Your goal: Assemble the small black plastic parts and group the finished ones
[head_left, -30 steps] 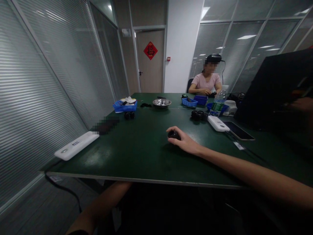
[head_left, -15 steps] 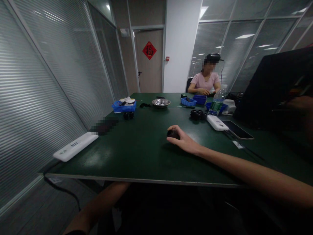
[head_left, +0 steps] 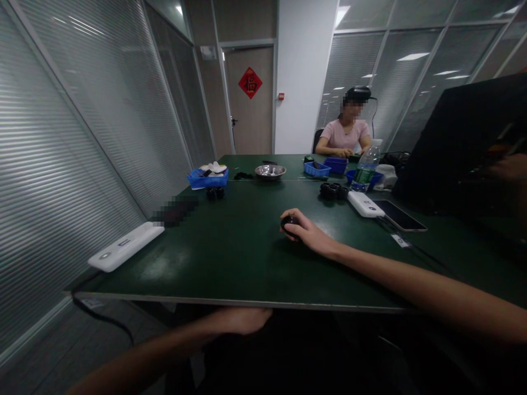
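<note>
My right hand point(head_left: 307, 233) rests on the green table point(head_left: 230, 258) with its fingers curled round a small black round part point(head_left: 289, 223). My left hand point(head_left: 242, 319) sits just below the table's near edge, palm down with fingers together; nothing shows in it. Further back lies a cluster of similar black parts point(head_left: 333, 190), and two more black parts point(head_left: 215, 193) sit at the left.
A white power strip point(head_left: 125, 246) lies at the near left, a white power bank point(head_left: 364, 204) and phone point(head_left: 399, 215) at the right. Blue trays point(head_left: 206, 176), a metal bowl point(head_left: 270, 171) and a water bottle point(head_left: 365, 167) stand far back, where a person point(head_left: 345, 134) sits. A dark laptop lid point(head_left: 465, 142) rises at the right.
My left hand has come up from under the table into view below its near edge. My right hand stays on the black part, almost unmoved.
</note>
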The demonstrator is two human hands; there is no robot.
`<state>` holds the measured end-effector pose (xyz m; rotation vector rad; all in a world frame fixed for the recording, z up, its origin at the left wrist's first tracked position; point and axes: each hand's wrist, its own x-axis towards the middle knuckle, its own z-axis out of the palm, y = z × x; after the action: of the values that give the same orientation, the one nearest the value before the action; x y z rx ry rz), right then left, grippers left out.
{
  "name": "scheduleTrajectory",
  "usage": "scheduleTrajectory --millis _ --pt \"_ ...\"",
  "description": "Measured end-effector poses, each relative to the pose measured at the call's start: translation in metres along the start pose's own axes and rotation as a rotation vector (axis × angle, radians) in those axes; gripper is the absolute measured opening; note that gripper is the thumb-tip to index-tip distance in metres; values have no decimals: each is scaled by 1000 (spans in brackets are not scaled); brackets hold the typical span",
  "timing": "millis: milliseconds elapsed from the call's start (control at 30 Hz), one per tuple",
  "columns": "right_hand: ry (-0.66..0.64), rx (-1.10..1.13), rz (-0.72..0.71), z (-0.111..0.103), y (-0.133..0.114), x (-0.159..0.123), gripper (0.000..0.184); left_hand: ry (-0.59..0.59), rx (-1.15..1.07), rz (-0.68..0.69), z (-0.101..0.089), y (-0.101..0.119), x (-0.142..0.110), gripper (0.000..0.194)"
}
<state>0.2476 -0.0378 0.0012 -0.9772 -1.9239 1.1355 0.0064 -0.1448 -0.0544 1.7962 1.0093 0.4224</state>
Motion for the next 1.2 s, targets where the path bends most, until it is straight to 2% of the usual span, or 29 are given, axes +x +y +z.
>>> scheduleTrajectory --millis 67,133,200,233,300,400,433,533,633,733,833,933,1033,1100,1200 --pt "45 -68 -14 0 -2 -1 45 -106 30 27 3 18 -9 65" --pt "48 -90 -4 1 -4 -3 46 -309 125 98 0 38 -24 65" --pt "33 -37 11 2 -6 -4 37 -366 158 177 -5 58 -36 51" --pt "24 6 12 3 -6 -4 31 -338 134 218 -9 66 -38 41" --pt "20 96 -5 4 -5 -2 23 -225 25 248 -19 77 -30 38" --pt "41 219 -14 3 0 4 25 145 11 299 -38 78 5 29" --pt "52 252 -12 3 2 6 28 230 26 321 -44 74 19 28" --pt "65 307 -10 2 6 9 35 328 108 323 -56 60 57 50" --pt "84 277 -19 3 5 8 41 355 161 355 -57 50 83 60" --pt "130 234 -49 3 4 6 41 344 119 383 -56 49 101 57" --pt "136 261 -28 2 7 6 43 350 196 419 -58 52 113 50" --pt "126 251 41 2 13 8 51 369 284 417 -62 54 116 38" --pt "91 318 54 3 15 9 52 397 243 435 -65 52 111 33" --pt "69 352 -1 4 13 8 46 392 214 446 -68 50 107 33" --pt "93 256 -120 3 7 5 35 358 167 452 -73 44 102 33"
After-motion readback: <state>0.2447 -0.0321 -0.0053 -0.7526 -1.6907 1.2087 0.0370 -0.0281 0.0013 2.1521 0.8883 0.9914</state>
